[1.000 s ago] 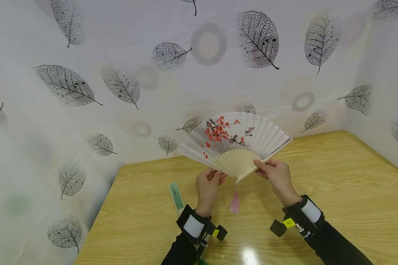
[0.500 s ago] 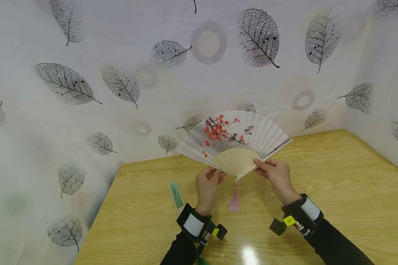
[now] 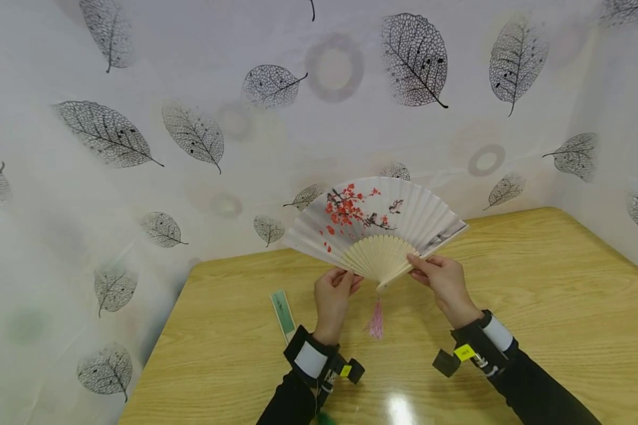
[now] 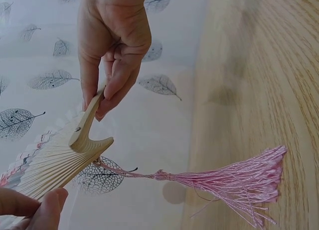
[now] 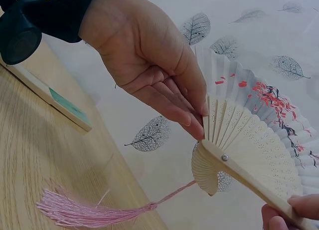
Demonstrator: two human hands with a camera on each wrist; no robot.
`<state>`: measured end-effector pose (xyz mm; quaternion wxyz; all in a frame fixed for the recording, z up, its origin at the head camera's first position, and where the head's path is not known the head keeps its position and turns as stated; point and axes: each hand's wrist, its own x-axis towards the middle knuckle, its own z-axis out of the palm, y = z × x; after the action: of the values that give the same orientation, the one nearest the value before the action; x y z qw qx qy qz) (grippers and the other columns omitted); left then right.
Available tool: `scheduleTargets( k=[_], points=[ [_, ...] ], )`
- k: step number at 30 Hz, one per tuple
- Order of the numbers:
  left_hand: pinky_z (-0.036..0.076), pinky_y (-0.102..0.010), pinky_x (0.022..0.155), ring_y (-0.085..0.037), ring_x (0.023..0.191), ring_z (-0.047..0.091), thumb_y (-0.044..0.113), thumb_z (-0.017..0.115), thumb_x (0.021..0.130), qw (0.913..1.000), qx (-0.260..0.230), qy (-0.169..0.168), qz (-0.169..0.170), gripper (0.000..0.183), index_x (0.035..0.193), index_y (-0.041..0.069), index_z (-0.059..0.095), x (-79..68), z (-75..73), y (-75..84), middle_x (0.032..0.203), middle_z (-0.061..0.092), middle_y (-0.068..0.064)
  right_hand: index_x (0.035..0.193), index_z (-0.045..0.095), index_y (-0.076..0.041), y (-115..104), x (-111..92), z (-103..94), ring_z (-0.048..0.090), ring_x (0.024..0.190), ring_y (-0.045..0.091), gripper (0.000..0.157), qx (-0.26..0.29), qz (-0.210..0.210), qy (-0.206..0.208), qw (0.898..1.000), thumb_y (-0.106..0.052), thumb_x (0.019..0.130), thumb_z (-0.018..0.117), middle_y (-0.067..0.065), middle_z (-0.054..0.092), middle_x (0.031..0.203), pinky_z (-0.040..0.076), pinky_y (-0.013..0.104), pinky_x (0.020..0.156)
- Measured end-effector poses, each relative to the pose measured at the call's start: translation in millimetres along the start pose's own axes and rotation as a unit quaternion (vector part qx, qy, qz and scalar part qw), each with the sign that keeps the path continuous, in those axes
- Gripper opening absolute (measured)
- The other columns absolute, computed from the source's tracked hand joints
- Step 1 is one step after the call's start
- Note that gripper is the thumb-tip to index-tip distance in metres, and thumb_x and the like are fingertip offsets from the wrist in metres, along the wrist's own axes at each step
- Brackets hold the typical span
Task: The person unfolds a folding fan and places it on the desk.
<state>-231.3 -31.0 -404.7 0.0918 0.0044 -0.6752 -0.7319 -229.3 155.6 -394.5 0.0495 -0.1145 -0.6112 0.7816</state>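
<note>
A folding fan (image 3: 374,215) is held up above the table, spread wide, with red blossoms and small birds printed on its white leaf. My left hand (image 3: 332,298) pinches its left guard stick between thumb and fingers. On the opposite side my right hand (image 3: 445,286) grips the right guard stick, thumb on the front. From the rivet end dangles a pink tassel (image 3: 376,321). The left wrist view shows the pale ribs (image 4: 60,165) edge-on, the right hand (image 4: 114,50) beyond them. In the right wrist view, the left hand's fingertips press the fan's outermost rib (image 5: 206,122).
Left of my left wrist, a narrow pale wooden piece with a green panel (image 3: 283,313) lies on the wooden table (image 3: 212,366). A bit of green tassel (image 3: 324,418) shows below that wrist. Leaf-patterned cloth (image 3: 191,59) hangs behind and at the sides.
The printed blossoms and birds have shifted slightly left, and more of the dark print shows at the fan's right edge. Both hands keep their grip and have barely moved.
</note>
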Motion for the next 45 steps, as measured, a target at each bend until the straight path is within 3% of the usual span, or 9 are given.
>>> scheduleTargets(
  k=[6, 17, 27, 34, 45],
  points=[
    [0.055, -0.023, 0.065, -0.02, 0.074, 0.064, 0.008, 0.057, 0.083, 0.9999, -0.001, 0.011, -0.001, 0.02, 0.095, -0.008, 0.061, 0.3, 0.0, -0.5, 0.085, 0.066, -0.02, 0.071, 0.061, -0.01, 3.0, 1.6, -0.6, 0.06, 0.064, 0.004, 0.013, 0.002, 0.013, 0.002, 1.0, -0.02, 0.077, 0.067, -0.007, 0.061, 0.066, 0.052, 0.013, 0.062],
    [0.056, -0.025, 0.066, -0.021, 0.075, 0.064, 0.008, 0.057, 0.084, 0.9999, -0.015, 0.005, 0.003, 0.021, 0.094, -0.009, 0.061, 0.3, -0.5, 1.4, 0.086, 0.066, -0.022, 0.062, 0.061, -0.013, 0.5, 0.7, -1.2, 0.059, 0.063, 0.003, 0.017, 0.044, 0.038, -0.014, 0.998, -0.016, 0.077, 0.066, -0.008, 0.063, 0.064, 0.052, 0.013, 0.061],
    [0.055, -0.024, 0.065, -0.026, 0.077, 0.064, 0.008, 0.056, 0.084, 0.9997, -0.022, 0.005, 0.008, 0.021, 0.096, -0.009, 0.061, 0.0, -1.3, 2.1, 0.086, 0.065, -0.022, 0.064, 0.061, -0.013, 2.4, 2.4, -0.7, 0.06, 0.063, 0.004, 0.015, 0.053, 0.043, -0.018, 0.998, -0.014, 0.079, 0.063, -0.008, 0.064, 0.064, 0.052, 0.014, 0.062],
    [0.055, -0.024, 0.066, -0.026, 0.077, 0.064, 0.008, 0.057, 0.084, 0.9997, -0.018, 0.009, 0.014, 0.021, 0.095, -0.009, 0.061, 0.9, -1.6, 1.5, 0.085, 0.065, -0.021, 0.068, 0.064, -0.014, 0.9, -0.4, -0.8, 0.061, 0.067, 0.004, 0.015, 0.105, 0.059, -0.046, 0.992, -0.01, 0.082, 0.06, -0.007, 0.065, 0.069, 0.052, 0.013, 0.065],
    [0.055, -0.022, 0.066, -0.027, 0.079, 0.063, 0.007, 0.057, 0.084, 0.9993, -0.033, 0.019, -0.003, 0.021, 0.095, -0.009, 0.06, 1.7, -2.0, 3.1, 0.085, 0.065, -0.021, 0.065, 0.064, -0.013, 2.5, 2.1, -0.8, 0.06, 0.064, 0.004, 0.017, 0.111, 0.071, -0.04, 0.99, -0.011, 0.081, 0.061, -0.006, 0.065, 0.065, 0.052, 0.013, 0.063]
  ],
)
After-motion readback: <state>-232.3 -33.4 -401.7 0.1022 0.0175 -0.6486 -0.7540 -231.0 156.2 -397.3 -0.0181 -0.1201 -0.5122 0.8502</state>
